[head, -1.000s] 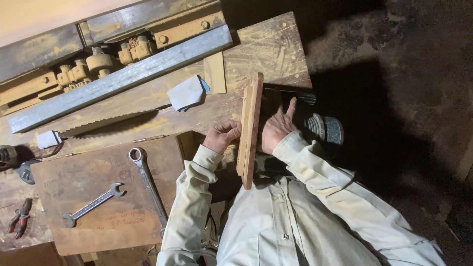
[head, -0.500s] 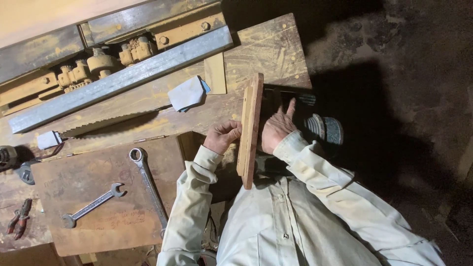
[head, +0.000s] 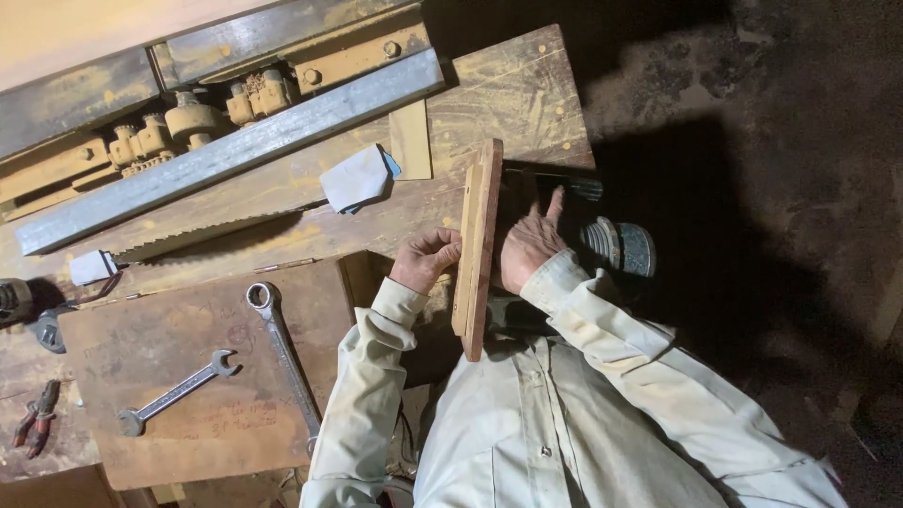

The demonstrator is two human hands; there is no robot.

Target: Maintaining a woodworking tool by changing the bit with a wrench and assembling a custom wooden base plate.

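Wooden board (head: 477,246), left hand (head: 425,261) fingers curled gripping
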